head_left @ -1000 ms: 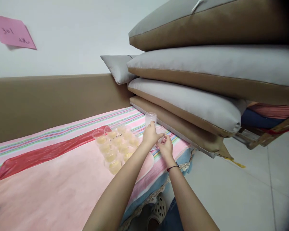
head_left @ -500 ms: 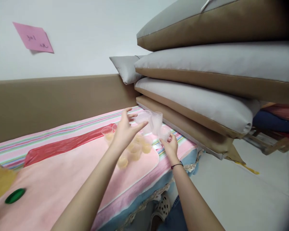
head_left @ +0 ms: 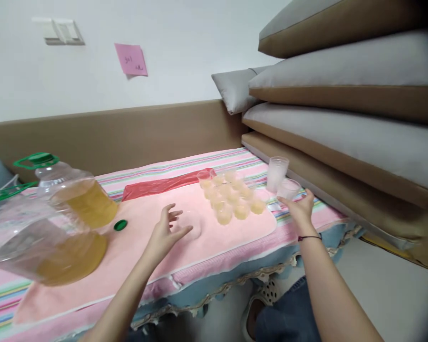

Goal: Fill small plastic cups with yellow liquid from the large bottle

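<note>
My left hand point(head_left: 171, 227) is over the pink mat point(head_left: 142, 266), thumb and fingers curved around a clear plastic cup point(head_left: 195, 224); its outline is faint. At the right, the thumb and fingers of my right hand point(head_left: 297, 205) are around the lower part of some clear plastic cups point(head_left: 289, 187). A taller stack of clear cups point(head_left: 277, 172) stands just behind them. Between my hands, several cups of pale yellow drink point(head_left: 241, 209) stand close together on the mat.
Two large jugs of yellow liquid point(head_left: 92, 199) stand at the left, near a green cap point(head_left: 120, 224). A red plastic bag point(head_left: 164, 184) lies behind the mat. Stacked grey-brown cushions point(head_left: 335, 114) rise at the right, beside the striped cloth point(head_left: 231, 159).
My view has swung left, bringing the jugs into sight. My left hand has moved left with a clear cup, away from the stack. My right hand remains by the cups.
</note>
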### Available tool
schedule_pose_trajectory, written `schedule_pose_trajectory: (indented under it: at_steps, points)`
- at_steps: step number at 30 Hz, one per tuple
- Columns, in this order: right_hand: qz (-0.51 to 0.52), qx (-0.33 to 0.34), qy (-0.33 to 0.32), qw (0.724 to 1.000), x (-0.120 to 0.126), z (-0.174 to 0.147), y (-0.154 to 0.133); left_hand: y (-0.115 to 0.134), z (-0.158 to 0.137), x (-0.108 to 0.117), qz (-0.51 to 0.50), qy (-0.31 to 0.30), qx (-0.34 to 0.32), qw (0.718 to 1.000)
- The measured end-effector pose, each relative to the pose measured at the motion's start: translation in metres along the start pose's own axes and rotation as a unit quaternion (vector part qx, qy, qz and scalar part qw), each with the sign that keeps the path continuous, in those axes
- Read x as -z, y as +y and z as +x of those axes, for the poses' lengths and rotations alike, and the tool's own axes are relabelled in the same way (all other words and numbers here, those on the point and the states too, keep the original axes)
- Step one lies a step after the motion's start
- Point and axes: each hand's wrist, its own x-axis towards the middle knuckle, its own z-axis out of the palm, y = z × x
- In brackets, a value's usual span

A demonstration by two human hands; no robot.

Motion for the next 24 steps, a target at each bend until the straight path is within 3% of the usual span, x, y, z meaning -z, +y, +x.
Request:
schedule_pose_trajectory:
  at_steps: [6, 11, 14, 16, 19, 22, 24]
  points:
    - [0.003, 0.001, 0.008, 1.000, 0.023, -0.024, -0.044, -0.024, -0.019, -0.008, -0.026, -0.047, -0.010, 0.998]
    - [0.082, 0.075, 0.019, 0.994, 0.038, -0.058, -0.084, -0.026, -0.029, 0.001, -0.040, -0.066, -0.028, 0.997]
    - [0.101, 0.136, 0.014, 0.985, 0.037, -0.074, -0.101, -0.027, -0.033, 0.012, -0.052, -0.035, -0.060, 0.996]
    - [0.122, 0.175, 0.007, 0.977, 0.030, -0.085, -0.112, -0.028, -0.035, 0.022, -0.043, 0.019, -0.097, 0.994]
    - [0.169, 0.235, -0.017, 0.957, 0.014, -0.108, -0.131, -0.033, -0.040, 0.040, 0.020, 0.152, -0.170, 0.973]
    - [0.221, 0.282, -0.083, 0.930, -0.008, -0.145, -0.153, -0.041, -0.047, 0.061, 0.109, 0.304, -0.236, 0.917]
    - [0.253, 0.297, -0.140, 0.910, -0.023, -0.177, -0.167, -0.049, -0.052, 0.075, 0.161, 0.395, -0.230, 0.875]
